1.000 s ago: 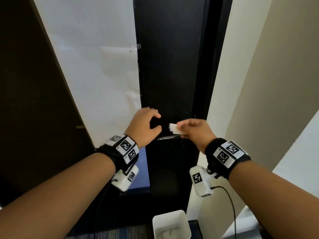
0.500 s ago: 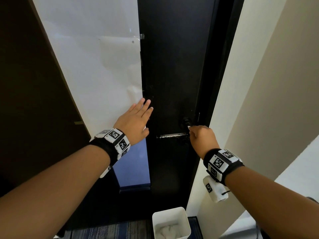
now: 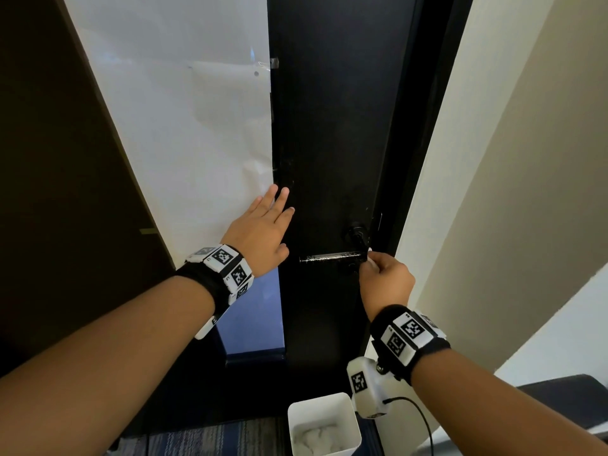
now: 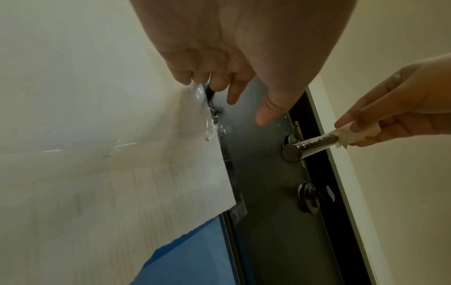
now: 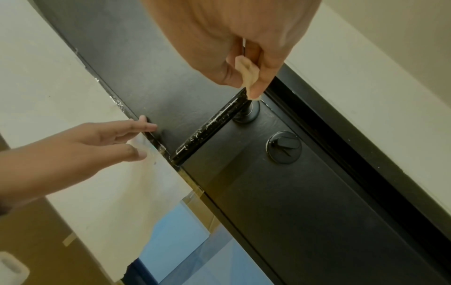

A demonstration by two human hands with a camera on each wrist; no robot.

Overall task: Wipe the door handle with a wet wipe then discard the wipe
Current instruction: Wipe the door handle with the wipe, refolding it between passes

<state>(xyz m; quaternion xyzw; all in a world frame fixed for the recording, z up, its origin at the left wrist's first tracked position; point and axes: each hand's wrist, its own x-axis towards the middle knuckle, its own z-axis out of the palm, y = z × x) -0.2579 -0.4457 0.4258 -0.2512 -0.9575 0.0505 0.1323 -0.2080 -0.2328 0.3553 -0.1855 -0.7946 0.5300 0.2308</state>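
Observation:
A black lever door handle (image 3: 332, 257) (image 4: 310, 145) (image 5: 209, 127) juts from the black door (image 3: 329, 143). My right hand (image 3: 385, 278) pinches a folded white wet wipe (image 4: 354, 135) (image 5: 247, 74) around the handle's inner end, near its round base. My left hand (image 3: 260, 232) (image 5: 97, 138) lies flat with straight fingers against the door's left edge, where white paper (image 3: 184, 110) is taped over the glass. In the head view only a sliver of the wipe (image 3: 370, 255) shows past my right fingers.
A thumb-turn lock (image 5: 284, 147) (image 4: 311, 196) sits beside the handle. A white square bin (image 3: 324, 426) with crumpled wipes inside stands on the floor below the handle. A cream wall (image 3: 493, 192) flanks the door frame on the right.
My left hand let go of the wipe and went flat against the door edge. My right hand carried the wipe onto the handle's inner end and stays there.

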